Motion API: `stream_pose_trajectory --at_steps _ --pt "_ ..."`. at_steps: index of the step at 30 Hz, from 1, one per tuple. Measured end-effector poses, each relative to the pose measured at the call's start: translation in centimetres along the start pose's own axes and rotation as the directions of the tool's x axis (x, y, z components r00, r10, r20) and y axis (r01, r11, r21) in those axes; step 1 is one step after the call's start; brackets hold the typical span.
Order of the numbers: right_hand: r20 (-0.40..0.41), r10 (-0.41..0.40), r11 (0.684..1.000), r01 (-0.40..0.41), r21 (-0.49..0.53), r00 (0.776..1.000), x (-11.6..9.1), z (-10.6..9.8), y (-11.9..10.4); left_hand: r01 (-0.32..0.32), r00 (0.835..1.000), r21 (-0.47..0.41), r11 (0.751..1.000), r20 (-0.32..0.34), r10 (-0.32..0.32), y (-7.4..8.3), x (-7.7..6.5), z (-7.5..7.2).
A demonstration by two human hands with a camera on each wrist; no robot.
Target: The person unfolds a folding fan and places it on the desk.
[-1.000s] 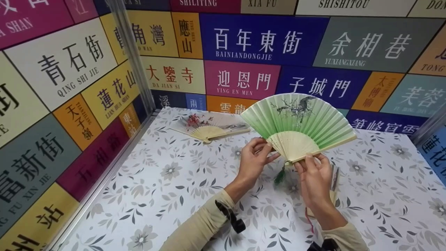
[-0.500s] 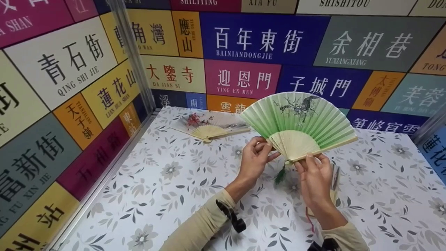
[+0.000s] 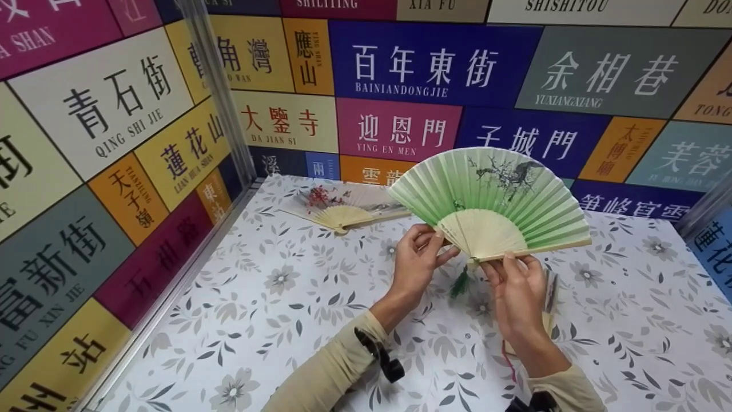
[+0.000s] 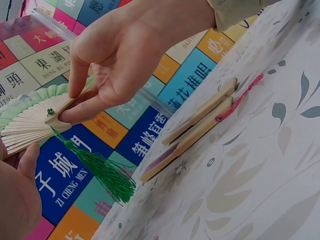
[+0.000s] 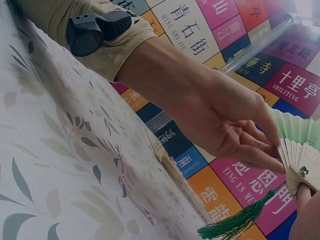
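Observation:
A spread green folding fan (image 3: pixel 514 212), painted with a dark flowering branch, is held up above the table in the head view. My left hand (image 3: pixel 416 260) pinches its left edge stick between thumb and fingers. At the lower right edge, my right hand (image 3: pixel 517 294) grips the other outer stick near the pivot. From the pivot hangs a green tassel (image 4: pixel 107 170), plainest in the left wrist view. Both hands also show in the right wrist view, the left hand (image 5: pixel 215 112) crossing the middle and the right hand (image 5: pixel 307 215) partly cut off at the corner.
An open fan with red blossoms (image 3: pixel 337 206) lies at the table's back left. Two closed folding fans (image 4: pixel 192 137), one with a pink cord (image 4: pixel 242 97), lie on the flower-patterned table (image 3: pixel 240 320), partly behind my right hand in the head view. Sign-printed walls (image 3: pixel 434 63) enclose the table.
The green fan has tilted slightly clockwise, its right edge dropping and the painted branch shifting right. It has spread a little wider. Both hands keep their grip, the right shifting only slightly.

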State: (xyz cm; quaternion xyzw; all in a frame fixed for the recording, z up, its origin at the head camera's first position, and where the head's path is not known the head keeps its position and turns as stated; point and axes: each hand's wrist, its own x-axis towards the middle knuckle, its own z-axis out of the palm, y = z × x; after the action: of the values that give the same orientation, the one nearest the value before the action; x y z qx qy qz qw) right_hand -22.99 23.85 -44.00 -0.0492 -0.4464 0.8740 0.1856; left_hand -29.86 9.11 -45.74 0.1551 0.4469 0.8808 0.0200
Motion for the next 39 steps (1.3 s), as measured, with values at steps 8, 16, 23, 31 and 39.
stream_pose_trajectory --at_steps 8,16,23,31,39 --pt "0.009 -0.009 1.000 0.010 -0.024 1.000 0.00 -0.07 0.31 -0.021 0.999 -0.021 1.000 -0.036 0.020 -0.11 0.12 -0.09" --pt "0.008 -0.012 1.000 0.012 -0.024 1.000 -0.03 -0.04 0.39 -0.023 0.998 -0.031 0.999 -0.053 0.021 -0.18 0.10 -0.07" --pt "0.015 -0.023 0.999 0.023 -0.022 1.000 -0.08 -0.08 0.41 -0.015 0.998 -0.034 0.999 -0.063 0.012 -0.13 0.08 -0.10" --pt "0.016 -0.052 0.999 0.053 -0.007 0.998 -0.01 -0.05 0.61 -0.013 0.997 -0.036 0.999 -0.074 0.010 -0.09 0.03 -0.11" --pt "0.003 -0.052 0.997 0.052 -0.056 0.999 -0.14 -0.08 0.60 0.000 0.993 -0.055 0.999 -0.120 -0.006 -0.04 0.23 -0.12"
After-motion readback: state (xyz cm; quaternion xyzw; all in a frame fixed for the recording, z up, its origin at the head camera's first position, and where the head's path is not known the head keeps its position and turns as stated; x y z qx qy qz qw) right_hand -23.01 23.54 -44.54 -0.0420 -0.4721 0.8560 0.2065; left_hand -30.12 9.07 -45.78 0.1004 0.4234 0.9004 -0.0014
